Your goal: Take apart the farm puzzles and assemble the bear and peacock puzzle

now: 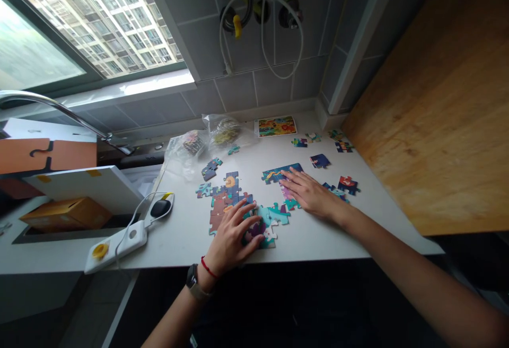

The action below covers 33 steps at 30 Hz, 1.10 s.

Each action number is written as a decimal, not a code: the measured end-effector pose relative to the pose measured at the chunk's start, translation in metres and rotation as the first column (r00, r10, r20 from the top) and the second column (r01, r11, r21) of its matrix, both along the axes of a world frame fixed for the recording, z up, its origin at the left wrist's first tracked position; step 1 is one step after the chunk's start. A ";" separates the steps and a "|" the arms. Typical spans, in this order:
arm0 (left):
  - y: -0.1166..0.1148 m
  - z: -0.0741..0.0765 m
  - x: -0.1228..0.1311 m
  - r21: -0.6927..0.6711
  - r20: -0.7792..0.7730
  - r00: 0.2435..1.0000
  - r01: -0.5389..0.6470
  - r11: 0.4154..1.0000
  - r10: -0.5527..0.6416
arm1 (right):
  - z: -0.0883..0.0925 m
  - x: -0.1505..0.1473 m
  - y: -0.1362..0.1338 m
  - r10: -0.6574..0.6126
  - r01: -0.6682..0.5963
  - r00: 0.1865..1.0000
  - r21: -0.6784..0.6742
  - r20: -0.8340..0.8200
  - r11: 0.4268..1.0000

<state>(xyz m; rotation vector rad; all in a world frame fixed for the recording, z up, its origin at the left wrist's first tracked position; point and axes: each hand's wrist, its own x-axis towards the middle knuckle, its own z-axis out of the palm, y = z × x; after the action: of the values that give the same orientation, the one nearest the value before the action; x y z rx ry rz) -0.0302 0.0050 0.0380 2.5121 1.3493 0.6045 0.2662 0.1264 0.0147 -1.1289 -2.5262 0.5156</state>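
Jigsaw pieces in teal, blue and purple lie on a white countertop. My left hand rests flat with spread fingers on a joined cluster of pieces, next to a larger assembled section. It wears a red string and a wristwatch. My right hand lies palm down with its fingertips on a blue joined strip. Neither hand grips anything. Several loose pieces lie beyond it, and a printed picture card stands out at the back.
Two clear plastic bags lie at the back by the tiled wall. A black mouse and white cabled device sit on the left, near a curved faucet. A wooden board stands on the right.
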 end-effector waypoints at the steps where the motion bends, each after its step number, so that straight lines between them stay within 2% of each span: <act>1: 0.001 0.000 0.000 -0.011 -0.028 1.000 0.005 1.000 -0.005 | -0.002 0.001 -0.002 -0.011 0.011 1.000 -0.014 0.021 1.000; 8: 0.004 0.002 -0.002 -0.078 -0.178 0.981 0.069 0.995 -0.082 | -0.006 0.007 -0.015 -0.055 0.057 0.996 -0.029 0.071 0.998; 18: 0.004 0.001 0.000 -0.049 -0.180 0.981 0.063 0.997 -0.071 | 0.001 0.003 -0.030 -0.101 0.107 0.988 -0.045 0.114 0.993; 20: 0.004 0.001 0.000 -0.049 -0.171 0.983 0.061 0.997 -0.069 | 0.003 0.008 -0.028 -0.079 0.087 0.990 -0.067 0.113 0.994; 24: 0.005 0.001 -0.001 -0.047 -0.154 0.986 0.065 0.997 -0.072 | 0.010 0.027 -0.018 0.098 -0.080 0.988 -0.157 0.117 0.984; 26: 0.005 0.001 -0.002 -0.049 -0.144 0.986 0.073 0.996 -0.079 | 0.012 0.034 -0.013 0.147 -0.125 0.983 -0.177 0.112 0.976; 33: 0.006 0.000 -0.002 -0.071 -0.125 0.989 0.072 0.995 -0.080 | 0.011 0.030 -0.011 0.115 -0.091 0.979 -0.142 0.170 0.986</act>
<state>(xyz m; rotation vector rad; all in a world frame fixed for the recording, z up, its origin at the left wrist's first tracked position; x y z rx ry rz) -0.0323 0.0105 0.0383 2.5736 1.2853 0.3829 0.2958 0.1158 0.0260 -1.1402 -2.7518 0.6460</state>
